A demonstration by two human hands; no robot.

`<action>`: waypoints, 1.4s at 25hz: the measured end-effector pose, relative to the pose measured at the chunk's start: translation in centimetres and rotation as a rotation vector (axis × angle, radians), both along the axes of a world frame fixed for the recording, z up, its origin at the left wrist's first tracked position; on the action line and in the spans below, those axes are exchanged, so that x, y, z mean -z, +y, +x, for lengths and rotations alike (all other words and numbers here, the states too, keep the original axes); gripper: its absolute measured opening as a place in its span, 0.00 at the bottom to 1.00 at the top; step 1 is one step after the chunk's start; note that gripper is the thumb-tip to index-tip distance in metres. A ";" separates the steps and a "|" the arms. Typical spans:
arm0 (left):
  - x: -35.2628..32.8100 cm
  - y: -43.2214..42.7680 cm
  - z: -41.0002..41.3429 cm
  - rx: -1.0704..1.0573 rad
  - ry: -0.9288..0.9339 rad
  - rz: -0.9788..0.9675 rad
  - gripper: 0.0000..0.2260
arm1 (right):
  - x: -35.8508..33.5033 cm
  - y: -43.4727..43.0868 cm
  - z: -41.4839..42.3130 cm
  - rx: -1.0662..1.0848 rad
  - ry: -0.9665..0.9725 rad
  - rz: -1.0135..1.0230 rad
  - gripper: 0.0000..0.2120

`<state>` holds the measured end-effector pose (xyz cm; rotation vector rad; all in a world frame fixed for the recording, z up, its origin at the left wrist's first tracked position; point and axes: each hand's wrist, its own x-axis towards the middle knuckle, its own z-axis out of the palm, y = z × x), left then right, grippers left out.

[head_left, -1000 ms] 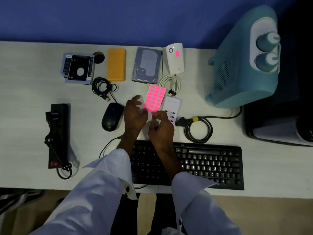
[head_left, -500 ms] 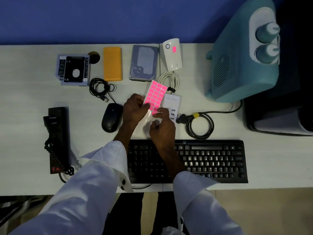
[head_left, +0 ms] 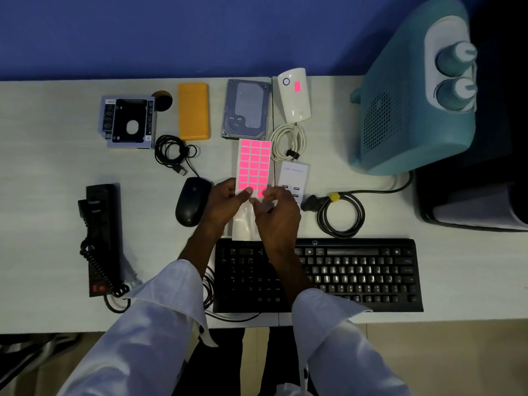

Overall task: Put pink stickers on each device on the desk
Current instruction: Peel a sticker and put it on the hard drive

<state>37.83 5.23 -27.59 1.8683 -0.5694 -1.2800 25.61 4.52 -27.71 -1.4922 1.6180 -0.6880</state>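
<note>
- Between my hands, I'm holding the sticker sheet (head_left: 253, 167): left hand (head_left: 225, 201) pinching its lower edge, right hand (head_left: 278, 215) pinching a corner sticker (head_left: 261, 194).
- Beyond them, only the white device (head_left: 294, 107) is wearing pink; the mouse (head_left: 191, 201) and keyboard (head_left: 357, 272) are waiting.

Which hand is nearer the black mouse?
Left. The left hand is right beside the mouse, gripping the sticker sheet. The right hand is farther off, on the sheet's other side, pinching its lower edge.
</note>
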 end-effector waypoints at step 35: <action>-1.9 0.4 -0.3 -0.229 0.146 0.004 0.11 | 0.1 -0.3 0.9 -0.012 -0.168 0.038 0.06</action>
